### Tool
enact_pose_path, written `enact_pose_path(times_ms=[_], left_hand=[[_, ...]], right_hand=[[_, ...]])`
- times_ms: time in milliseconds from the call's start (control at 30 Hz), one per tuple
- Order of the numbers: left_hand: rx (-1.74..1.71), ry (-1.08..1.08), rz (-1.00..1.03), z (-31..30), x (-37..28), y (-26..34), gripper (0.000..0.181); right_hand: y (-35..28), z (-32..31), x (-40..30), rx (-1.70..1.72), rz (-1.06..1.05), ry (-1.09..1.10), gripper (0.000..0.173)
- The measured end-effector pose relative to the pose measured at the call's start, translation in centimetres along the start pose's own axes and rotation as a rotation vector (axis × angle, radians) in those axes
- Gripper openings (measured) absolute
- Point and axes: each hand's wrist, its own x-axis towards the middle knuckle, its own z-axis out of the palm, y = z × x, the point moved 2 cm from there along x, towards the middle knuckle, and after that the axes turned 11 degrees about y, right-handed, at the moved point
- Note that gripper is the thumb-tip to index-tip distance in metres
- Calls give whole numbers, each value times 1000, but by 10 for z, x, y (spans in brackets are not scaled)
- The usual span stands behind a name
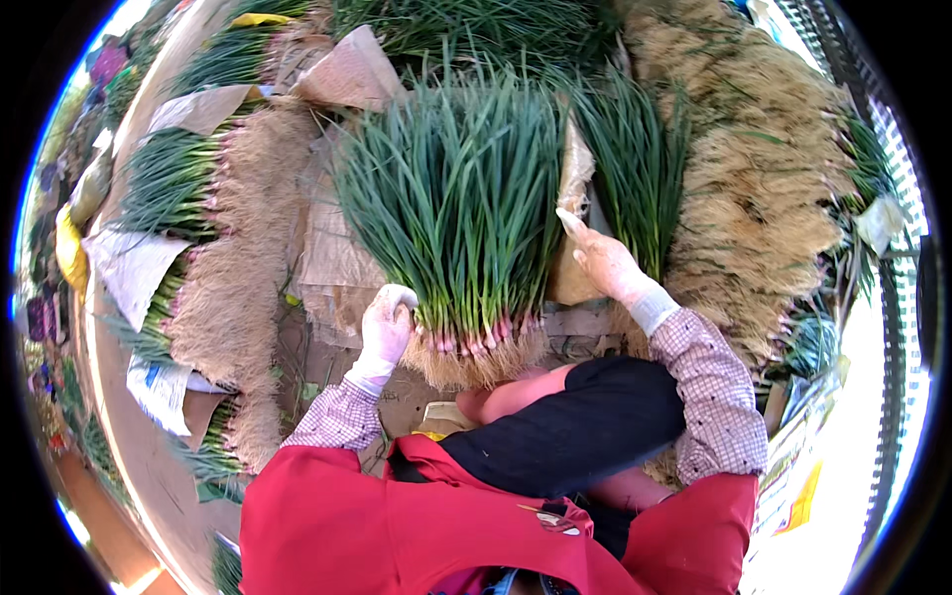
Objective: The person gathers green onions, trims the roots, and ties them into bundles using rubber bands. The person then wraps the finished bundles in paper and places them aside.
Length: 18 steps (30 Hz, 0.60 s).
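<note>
A wide layer of green onions lies before me, leaves pointing away and pinkish bulbs and pale roots towards my knees. At the lower left edge of this layer is my left hand, gloved, with its fingers curled beside the stems; whether it grips any is hidden. My right hand, also gloved, reaches to the right side of the layer, its fingers stretched along a tan sheet that stands up against the leaves. Its grip on the sheet is unclear. Beyond that sheet lies another bunch of green onions.
On the left runs a long row of stacked green onions, roots inward, with a whitish sack piece between bundles. A tall heap of roots rises at the right. More green leaves fill the back. My bent knee is close below the bulbs.
</note>
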Motion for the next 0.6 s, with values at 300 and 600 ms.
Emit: enact_pose_path(times_ms=[300, 600], left_hand=[[-732, -525, -141, 185, 181, 116, 32], [315, -443, -401, 276, 299, 57, 42]], right_hand=[[-12, -45, 0, 344, 451, -175, 64], [14, -26, -22, 380, 385, -85, 67]])
